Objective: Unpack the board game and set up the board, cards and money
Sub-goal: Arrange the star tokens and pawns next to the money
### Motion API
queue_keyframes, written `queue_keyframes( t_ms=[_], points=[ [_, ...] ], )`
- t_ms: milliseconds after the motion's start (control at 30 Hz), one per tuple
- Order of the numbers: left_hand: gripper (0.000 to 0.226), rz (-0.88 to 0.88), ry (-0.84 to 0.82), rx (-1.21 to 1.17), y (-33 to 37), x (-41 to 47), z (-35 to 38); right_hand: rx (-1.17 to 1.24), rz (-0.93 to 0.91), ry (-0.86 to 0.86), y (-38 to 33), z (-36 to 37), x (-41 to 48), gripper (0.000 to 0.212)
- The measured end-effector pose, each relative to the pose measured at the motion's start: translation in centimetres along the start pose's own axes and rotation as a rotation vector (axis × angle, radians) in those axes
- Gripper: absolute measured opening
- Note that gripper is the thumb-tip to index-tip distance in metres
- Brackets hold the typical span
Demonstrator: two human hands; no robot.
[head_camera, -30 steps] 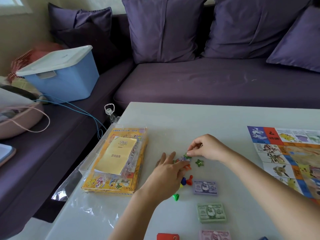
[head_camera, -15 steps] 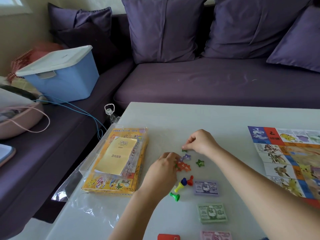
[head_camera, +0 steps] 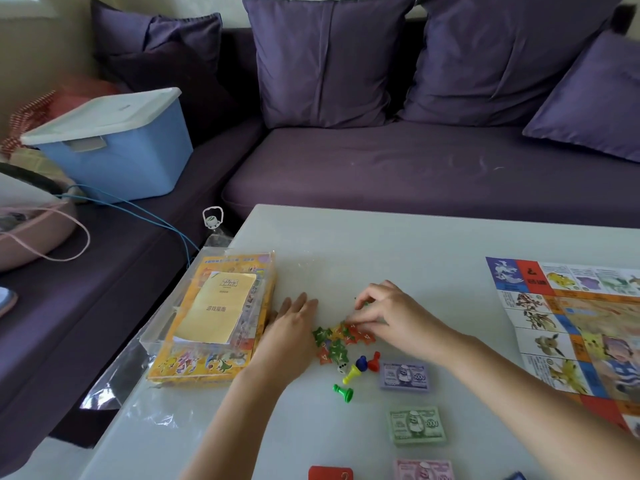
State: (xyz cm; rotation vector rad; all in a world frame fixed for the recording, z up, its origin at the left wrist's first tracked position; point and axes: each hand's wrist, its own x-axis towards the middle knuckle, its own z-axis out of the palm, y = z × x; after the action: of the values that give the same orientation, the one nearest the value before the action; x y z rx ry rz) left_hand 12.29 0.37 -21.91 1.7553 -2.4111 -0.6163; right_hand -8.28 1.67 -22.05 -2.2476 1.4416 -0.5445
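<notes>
Stars (head_camera: 337, 341) lie under the curled right hand (head_camera: 388, 317) fingertips, which pinch some. The left hand (head_camera: 294, 327), fingers straight and flat, should wall the pile against scattering.

I see the left hand (head_camera: 294, 327) now lies flat just beside the box (head_camera: 207, 362). Many more stars (head_camera: 337, 341) show in a pile, and the right hand (head_camera: 391, 317) pinches some.

On the desk (head_camera: 398, 244) the game box (head_camera: 194, 365) lies left, a booklet (head_camera: 216, 308) on it, and the board (head_camera: 571, 323) right. Between them lie star tokens (head_camera: 332, 344), with pawns (head_camera: 362, 363) just before them and money stacks (head_camera: 405, 375) nearer. The sofa (head_camera: 415, 174) stands behind.
</notes>
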Motion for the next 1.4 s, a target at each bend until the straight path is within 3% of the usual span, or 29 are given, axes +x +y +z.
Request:
queue_keyframes(
  t_ms=[167, 367, 500, 633, 767, 833, 1100, 1233, 1400],
  points=[
    [0.056, 0.195, 0.117, -0.073, 1.0, -0.6, -0.8, -0.039, 0.014, -0.026, 0.8, -0.3, -0.6, 0.025],
    [0.047, 0.337, 0.016, -0.016, 2.0, -0.9, 0.3, -0.056, 0.040, 0.089, 1.2, 0.5, -1.5, 0.031],
    [0.040, 0.306, 0.021, -0.009, 2.1, -1.1, 0.1, -0.097, 0.031, 0.084, 1.9, 0.2, -2.1, 0.035],
    [0.043, 0.252, -0.010, -0.075, 2.3, -1.3, -0.3, -0.117, 0.011, 0.096, 2.0, -0.3, -2.8, 0.025],
    [0.044, 0.199, -0.010, -0.135, 2.2, -1.3, -0.8, -0.168, -0.007, 0.061, 1.3, -0.1, -2.6, 0.059],
    [0.046, 0.191, -0.011, -0.140, 2.0, -1.4, -0.8, -0.184, -0.028, 0.021, 0.7, 0.1, -2.6, 0.065],
    [0.052, 0.216, -0.026, -0.117, 2.0, -1.3, -0.6, -0.062, 0.036, 0.071, 0.9, 0.0, -2.7, 0.060],
    [0.059, 0.201, 0.046, -0.130, 1.8, -1.1, -1.0, -0.137, 0.026, 0.118, -0.2, 0.4, -1.6, 0.056],
    [0.043, 0.098, 0.138, -0.049, 0.6, -1.6, -2.3, -0.203, 0.075, 0.048, -1.0, 0.4, -0.2, 0.061]
  ],
)
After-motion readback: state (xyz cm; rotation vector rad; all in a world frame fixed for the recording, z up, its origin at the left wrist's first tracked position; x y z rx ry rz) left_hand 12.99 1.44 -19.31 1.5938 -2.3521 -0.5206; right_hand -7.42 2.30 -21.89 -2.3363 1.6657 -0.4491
